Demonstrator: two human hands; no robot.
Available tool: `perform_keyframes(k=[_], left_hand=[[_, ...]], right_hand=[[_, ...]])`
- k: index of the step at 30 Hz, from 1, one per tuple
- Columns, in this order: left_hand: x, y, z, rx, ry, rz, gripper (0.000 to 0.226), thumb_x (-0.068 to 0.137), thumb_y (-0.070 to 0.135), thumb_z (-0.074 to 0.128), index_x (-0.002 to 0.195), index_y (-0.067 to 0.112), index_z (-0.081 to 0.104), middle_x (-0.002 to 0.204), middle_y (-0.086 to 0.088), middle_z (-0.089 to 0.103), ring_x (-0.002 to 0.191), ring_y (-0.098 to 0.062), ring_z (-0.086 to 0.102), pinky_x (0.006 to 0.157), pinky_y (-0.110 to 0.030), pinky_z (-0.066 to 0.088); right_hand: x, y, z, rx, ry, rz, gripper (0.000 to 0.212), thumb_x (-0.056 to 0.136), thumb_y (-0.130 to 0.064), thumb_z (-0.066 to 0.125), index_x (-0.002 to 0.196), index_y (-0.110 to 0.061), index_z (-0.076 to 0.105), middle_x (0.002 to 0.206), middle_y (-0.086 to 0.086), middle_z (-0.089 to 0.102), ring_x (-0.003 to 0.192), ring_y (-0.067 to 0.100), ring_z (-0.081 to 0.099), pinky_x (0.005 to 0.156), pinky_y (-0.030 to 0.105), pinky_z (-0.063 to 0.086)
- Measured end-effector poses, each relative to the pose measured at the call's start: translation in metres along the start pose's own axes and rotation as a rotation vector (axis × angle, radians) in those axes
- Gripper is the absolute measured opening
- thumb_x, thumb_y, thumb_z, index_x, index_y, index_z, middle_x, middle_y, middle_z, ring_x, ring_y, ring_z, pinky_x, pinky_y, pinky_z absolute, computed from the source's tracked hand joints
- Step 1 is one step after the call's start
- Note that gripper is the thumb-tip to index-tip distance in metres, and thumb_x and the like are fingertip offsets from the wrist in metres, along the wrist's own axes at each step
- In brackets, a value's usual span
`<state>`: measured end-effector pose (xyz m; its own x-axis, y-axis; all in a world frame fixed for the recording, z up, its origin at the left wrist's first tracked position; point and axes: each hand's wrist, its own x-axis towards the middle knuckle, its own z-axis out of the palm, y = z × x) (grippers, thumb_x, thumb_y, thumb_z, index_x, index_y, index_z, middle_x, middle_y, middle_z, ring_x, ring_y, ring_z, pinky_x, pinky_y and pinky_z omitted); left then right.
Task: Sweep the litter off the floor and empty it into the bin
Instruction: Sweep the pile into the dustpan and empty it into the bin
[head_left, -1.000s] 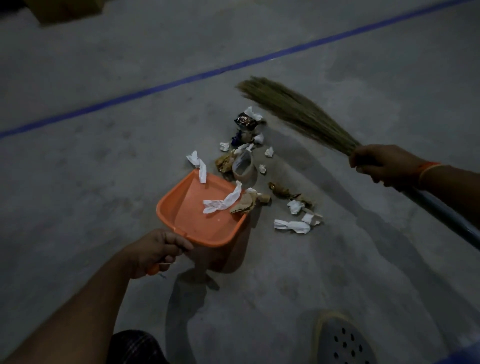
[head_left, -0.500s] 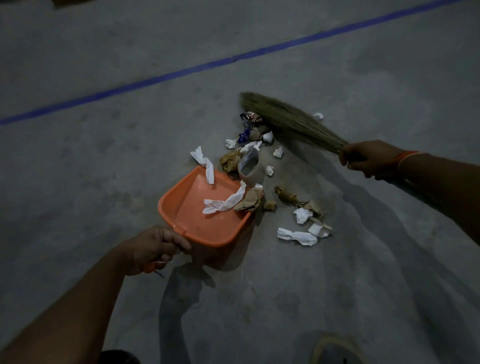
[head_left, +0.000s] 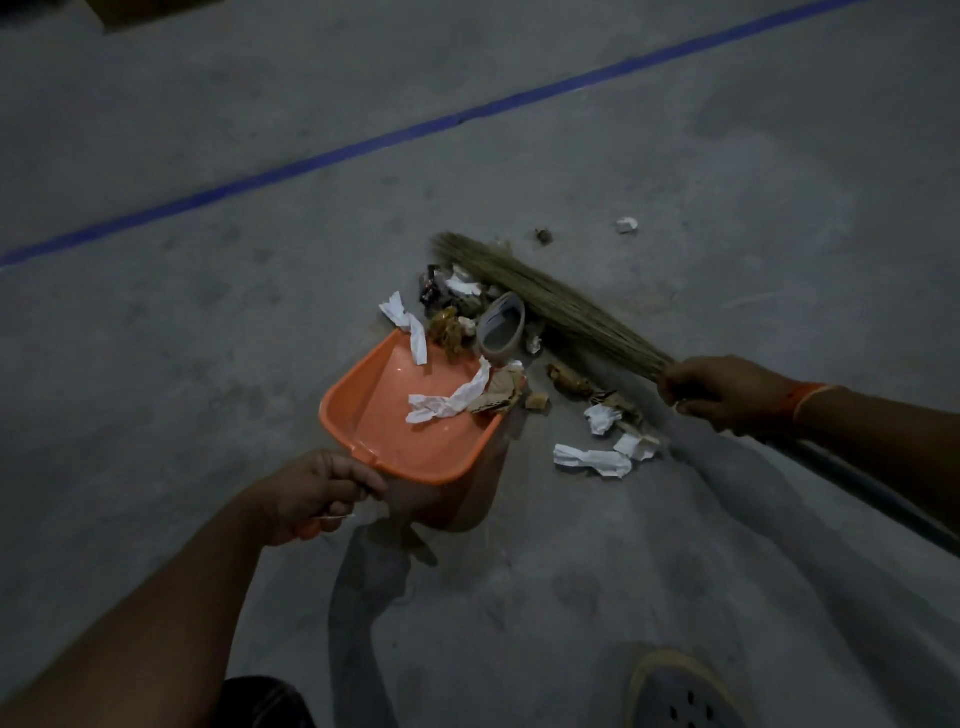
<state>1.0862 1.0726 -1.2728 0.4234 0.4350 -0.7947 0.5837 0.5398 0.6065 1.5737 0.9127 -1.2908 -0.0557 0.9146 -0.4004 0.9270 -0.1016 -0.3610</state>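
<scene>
Orange plastic is what catches the eye first: the dustpan (head_left: 415, 436) sits tilted on the grey concrete floor (head_left: 208, 364), and the left hand (head_left: 317, 493) grips its handle with the fingers curled around it. Just beyond this hand, inside the pan, lie a white paper strip (head_left: 449, 402) and a brown scrap (head_left: 496, 397). More litter crowds at the pan's far lip: a flattened paper cup (head_left: 501, 330), a crumpled yellow-brown piece (head_left: 448, 328), dark wrappers (head_left: 434, 288). The right hand (head_left: 719, 392) is closed around the broom (head_left: 550, 306) where the grass bristles meet the handle, and the bristles stretch away from this hand, lying against the far side of the heap. Between the two hands some white paper bits (head_left: 592, 460) rest on the floor, outside the pan. One small white piece (head_left: 627, 225) lies well apart, beyond the broom. A blue line (head_left: 363, 148) crosses the floor farther away.
</scene>
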Motion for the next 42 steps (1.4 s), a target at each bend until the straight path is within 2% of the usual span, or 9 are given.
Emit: perform_keyframes(k=[3,9,15,23,27,31,34,38,42], left_hand=[[0.003,-0.006,-0.006,-0.040,-0.001,0.025,0.034,0.092,-0.017,0.043,0.089,-0.001,0.073,0.064,-0.008,0.058,0.039,-0.007,0.038,0.038,-0.014,0.028],[0.003,-0.019,-0.014,0.043,-0.036,0.019,0.021,0.081,0.001,0.060,0.096,0.004,0.075,0.076,-0.011,0.048,0.046,-0.012,0.034,0.051,-0.023,0.016],[0.004,-0.013,0.004,0.022,-0.021,0.061,0.032,0.092,-0.016,0.042,0.095,-0.002,0.070,0.069,-0.007,0.064,0.043,-0.007,0.040,0.043,-0.017,0.026],[-0.004,-0.005,0.014,0.061,-0.052,0.088,0.030,0.095,-0.017,0.037,0.103,-0.009,0.065,0.054,-0.004,0.057,0.035,-0.006,0.037,0.034,-0.012,0.027],[-0.010,-0.004,0.016,0.095,-0.053,0.075,0.029,0.096,-0.016,0.037,0.109,-0.010,0.062,0.045,0.001,0.054,0.032,-0.004,0.036,0.031,-0.011,0.025],[-0.013,-0.008,0.006,0.080,-0.029,0.061,0.030,0.094,-0.016,0.038,0.105,-0.009,0.065,0.048,-0.001,0.055,0.035,-0.005,0.037,0.033,-0.014,0.027],[-0.013,-0.018,-0.010,0.023,-0.015,0.063,0.035,0.091,-0.018,0.040,0.094,-0.003,0.071,0.059,-0.008,0.055,0.040,-0.008,0.037,0.038,-0.015,0.027],[-0.028,-0.029,-0.021,0.001,-0.051,0.000,0.026,0.092,-0.018,0.039,0.099,-0.012,0.063,0.049,-0.003,0.052,0.035,-0.005,0.035,0.033,-0.013,0.027],[-0.031,-0.036,-0.041,-0.008,-0.105,-0.026,0.019,0.076,-0.004,0.057,0.086,-0.003,0.073,0.050,-0.004,0.044,0.038,-0.007,0.035,0.038,-0.014,0.027]], right_hand=[[-0.018,0.000,0.001,0.039,0.030,0.012,0.023,0.088,-0.015,0.064,0.094,-0.036,0.059,0.094,-0.009,0.061,0.063,0.000,0.060,0.056,0.008,0.044],[-0.056,-0.025,0.008,0.055,0.078,-0.019,0.016,0.091,-0.012,0.065,0.100,-0.024,0.063,0.098,-0.005,0.059,0.085,-0.018,0.053,0.064,0.004,0.042],[-0.092,-0.062,0.029,0.075,0.063,-0.093,0.021,0.090,-0.017,0.064,0.094,-0.036,0.056,0.097,-0.016,0.053,0.088,-0.007,0.052,0.070,0.007,0.034],[-0.133,-0.089,0.023,0.118,0.036,-0.101,0.019,0.093,-0.016,0.062,0.095,-0.035,0.058,0.099,-0.016,0.053,0.085,-0.003,0.056,0.065,0.007,0.039],[-0.146,-0.084,0.009,0.205,0.039,-0.037,0.017,0.094,-0.013,0.060,0.097,-0.030,0.060,0.096,-0.015,0.054,0.072,0.010,0.061,0.060,0.014,0.048],[-0.128,-0.066,-0.013,0.259,0.099,0.069,0.017,0.094,-0.011,0.061,0.097,-0.028,0.062,0.092,-0.023,0.059,0.060,0.013,0.063,0.049,0.021,0.051],[-0.095,-0.047,-0.027,0.239,0.135,0.169,0.016,0.094,-0.014,0.061,0.097,-0.030,0.061,0.078,-0.012,0.063,0.057,0.012,0.063,0.046,0.029,0.055],[-0.044,-0.031,-0.046,0.209,0.149,0.213,0.012,0.095,-0.016,0.059,0.099,-0.027,0.060,0.084,0.000,0.065,0.061,0.019,0.065,0.048,0.032,0.056],[0.006,-0.017,-0.056,0.160,0.129,0.228,0.015,0.095,-0.017,0.059,0.096,-0.032,0.059,0.087,0.001,0.065,0.062,0.021,0.066,0.047,0.030,0.054]])
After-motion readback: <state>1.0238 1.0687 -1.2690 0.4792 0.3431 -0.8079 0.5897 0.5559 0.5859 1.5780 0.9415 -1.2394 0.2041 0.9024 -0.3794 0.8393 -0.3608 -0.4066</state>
